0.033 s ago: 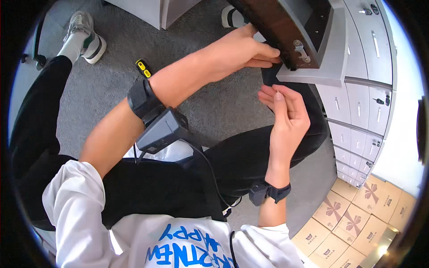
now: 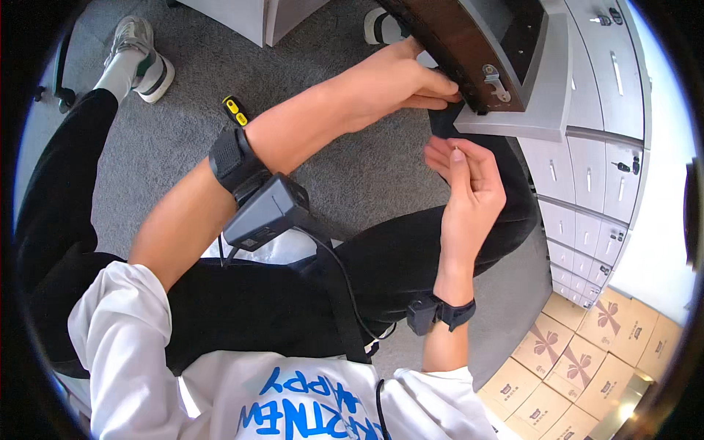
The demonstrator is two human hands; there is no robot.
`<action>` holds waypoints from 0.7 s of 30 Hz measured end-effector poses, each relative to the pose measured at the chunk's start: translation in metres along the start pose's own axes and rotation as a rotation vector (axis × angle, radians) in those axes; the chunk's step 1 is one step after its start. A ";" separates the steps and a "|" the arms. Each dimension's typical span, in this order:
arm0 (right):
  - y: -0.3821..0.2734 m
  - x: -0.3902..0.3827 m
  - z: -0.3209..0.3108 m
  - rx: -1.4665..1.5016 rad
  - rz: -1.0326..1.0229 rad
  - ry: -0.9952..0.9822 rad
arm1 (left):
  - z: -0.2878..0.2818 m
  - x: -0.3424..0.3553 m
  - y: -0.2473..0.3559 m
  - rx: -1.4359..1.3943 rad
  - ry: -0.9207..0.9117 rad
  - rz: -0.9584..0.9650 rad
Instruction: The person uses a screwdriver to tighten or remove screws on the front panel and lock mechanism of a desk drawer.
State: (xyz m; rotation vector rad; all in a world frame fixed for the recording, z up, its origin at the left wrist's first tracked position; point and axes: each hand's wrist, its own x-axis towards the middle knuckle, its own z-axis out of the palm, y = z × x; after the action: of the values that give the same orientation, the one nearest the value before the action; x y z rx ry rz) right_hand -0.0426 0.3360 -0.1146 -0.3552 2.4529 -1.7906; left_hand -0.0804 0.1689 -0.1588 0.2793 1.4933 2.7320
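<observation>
My left hand reaches across to a dark brown wooden panel, and its fingers close against the panel's lower left edge. Part of that hand is hidden behind the panel. Just below, my right hand is turned palm up, thumb and forefinger pinched on a tiny pale thing too small to name. A metal latch-like fitting is fixed to the panel near its lower end. On the carpet beyond my left forearm lies a black and yellow tool handle.
A pale board juts out under the panel. Light-coloured locker doors with keys line the right side. Stacked brown cartons stand at the lower right. My legs spread over the grey carpet, and a white cabinet is at the top.
My right hand has shifted very slightly to the left. My left hand stays against the panel.
</observation>
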 end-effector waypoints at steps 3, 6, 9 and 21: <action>0.022 0.006 0.001 0.012 -0.053 0.025 | -0.002 -0.004 0.002 -0.002 0.017 -0.013; 0.022 0.008 0.001 0.085 -0.057 0.051 | -0.004 -0.002 -0.001 -0.013 0.008 0.009; 0.026 0.008 0.003 0.241 -0.064 0.057 | -0.004 -0.003 -0.001 -0.012 -0.010 0.050; 0.028 0.012 0.000 0.134 -0.121 0.050 | 0.003 -0.002 0.000 -0.026 0.083 0.080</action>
State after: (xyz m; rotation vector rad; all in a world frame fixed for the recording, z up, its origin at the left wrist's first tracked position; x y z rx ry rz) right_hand -0.0579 0.3414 -0.1403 -0.4620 2.3746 -2.0229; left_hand -0.0774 0.1714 -0.1574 0.2333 1.4956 2.8567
